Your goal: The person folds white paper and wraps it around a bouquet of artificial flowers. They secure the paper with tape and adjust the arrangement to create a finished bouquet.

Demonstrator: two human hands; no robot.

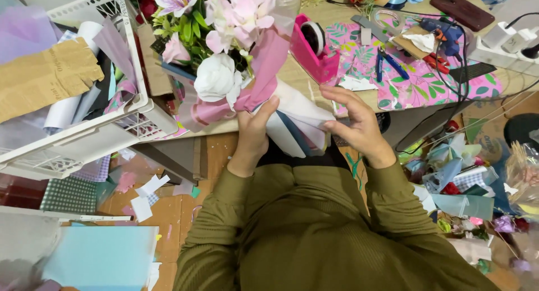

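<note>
A bouquet [224, 38] of pink, lilac and white flowers, wrapped in pink and white paper [292, 114], is held over my lap. My left hand [252, 128] grips the wrapped stem from the left, thumb up against the white paper. My right hand [353, 120] presses the white paper's right side, fingers curled round its fold. Both olive-green sleeves show below.
A white plastic crate [112, 128] of paper rolls stands at the left. On the table lie a pink tape dispenser [314, 49], blue-handled pliers [390, 63], a glue gun [441, 30] and a power strip [505, 47]. Paper scraps litter the floor [168, 212] and the right side.
</note>
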